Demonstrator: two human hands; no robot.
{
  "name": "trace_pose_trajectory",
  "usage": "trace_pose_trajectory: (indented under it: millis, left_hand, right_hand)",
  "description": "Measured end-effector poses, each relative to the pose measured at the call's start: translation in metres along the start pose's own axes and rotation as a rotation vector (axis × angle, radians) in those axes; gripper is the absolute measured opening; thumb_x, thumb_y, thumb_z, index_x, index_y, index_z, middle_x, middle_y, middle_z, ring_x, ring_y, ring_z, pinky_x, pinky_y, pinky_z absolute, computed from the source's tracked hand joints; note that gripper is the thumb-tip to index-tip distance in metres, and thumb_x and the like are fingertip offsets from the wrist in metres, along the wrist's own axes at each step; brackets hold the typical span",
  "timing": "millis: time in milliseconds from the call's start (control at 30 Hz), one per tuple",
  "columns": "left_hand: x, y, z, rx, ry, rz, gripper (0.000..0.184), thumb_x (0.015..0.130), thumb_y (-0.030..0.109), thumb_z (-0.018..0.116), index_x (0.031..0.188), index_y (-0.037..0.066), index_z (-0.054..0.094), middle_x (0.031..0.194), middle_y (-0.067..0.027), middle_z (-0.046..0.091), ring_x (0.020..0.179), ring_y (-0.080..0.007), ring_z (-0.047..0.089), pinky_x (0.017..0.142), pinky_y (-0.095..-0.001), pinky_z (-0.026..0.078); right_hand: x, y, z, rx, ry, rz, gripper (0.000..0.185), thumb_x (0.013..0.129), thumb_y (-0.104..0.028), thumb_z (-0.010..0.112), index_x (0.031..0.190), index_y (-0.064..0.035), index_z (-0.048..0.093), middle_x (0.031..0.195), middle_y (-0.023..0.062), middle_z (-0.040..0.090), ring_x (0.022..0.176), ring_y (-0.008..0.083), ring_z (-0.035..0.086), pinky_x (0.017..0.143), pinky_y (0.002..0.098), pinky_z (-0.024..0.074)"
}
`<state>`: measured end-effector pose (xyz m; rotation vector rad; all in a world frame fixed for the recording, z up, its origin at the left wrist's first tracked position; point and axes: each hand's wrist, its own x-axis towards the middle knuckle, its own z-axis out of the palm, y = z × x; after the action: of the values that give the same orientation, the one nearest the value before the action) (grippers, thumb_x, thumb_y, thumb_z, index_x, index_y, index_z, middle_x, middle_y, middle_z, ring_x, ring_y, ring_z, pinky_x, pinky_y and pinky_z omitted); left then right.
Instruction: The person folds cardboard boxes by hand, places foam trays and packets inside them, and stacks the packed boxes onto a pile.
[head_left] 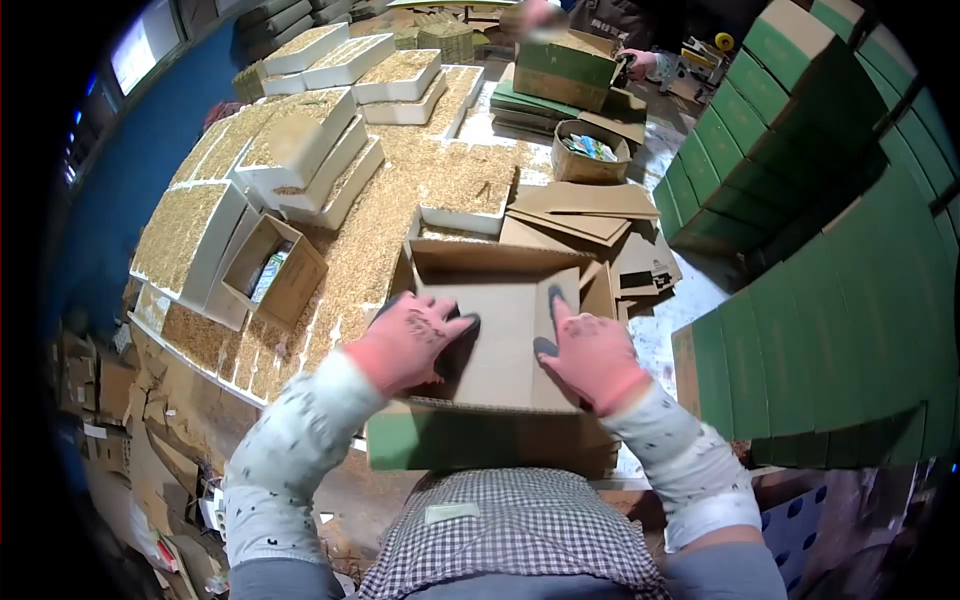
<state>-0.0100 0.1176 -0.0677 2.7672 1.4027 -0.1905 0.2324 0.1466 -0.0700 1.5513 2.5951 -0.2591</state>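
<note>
An open cardboard box (pixel 500 258) stands in front of me, with a folded piece of plain cardboard (pixel 505 325) lying inside it. My left hand (pixel 415 338), in a pink glove with dark fingertips, rests at the box's left side with fingers apart. On the right, my right hand (pixel 592 352) wears a matching glove; its index finger and thumb stretch out over the right part of the cardboard piece. Both hands are open, and neither grips anything I can see. Below the box's near edge shows a green cardboard surface (pixel 470 440).
White foam trays (pixel 345 180) of straw-coloured material fill the left side. A small carton (pixel 275 270) with packets stands among them. Flat cardboard pieces (pixel 575 215) and another packet carton (pixel 590 152) lie ahead. Green boxes (pixel 820 340) are stacked right. Another person's gloved hand (pixel 645 66) is beyond.
</note>
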Motion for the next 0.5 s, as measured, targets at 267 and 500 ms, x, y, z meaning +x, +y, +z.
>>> trace_pose_trajectory:
  millis: [267, 500]
  left_hand:
    - [-0.091, -0.045, -0.015, -0.137, 0.446, -0.384, 0.084, 0.062, 0.032, 0.079, 0.135, 0.013, 0.042, 0.136, -0.0207, 0.038, 0.126, -0.0402, 0.035, 0.106, -0.0428, 0.028]
    - [-0.031, -0.013, 0.162, -1.686, 0.353, -0.349, 0.109, 0.061, 0.017, 0.085, 0.141, -0.003, 0.014, 0.123, -0.0183, 0.050, 0.112, -0.0256, 0.051, 0.096, -0.0370, 0.042]
  right_hand:
    - [-0.022, 0.057, -0.047, -0.271, 0.115, 0.084, 0.023, 0.073, -0.029, 0.064, 0.083, -0.0088, 0.061, 0.084, 0.0104, 0.061, 0.086, 0.0255, 0.061, 0.073, 0.0372, 0.0485]
    - [0.024, 0.046, 0.068, 0.959, -0.004, 0.030, 0.025, 0.073, -0.019, 0.066, 0.093, -0.0032, 0.064, 0.087, 0.0123, 0.065, 0.084, 0.0220, 0.063, 0.073, 0.0356, 0.0505]
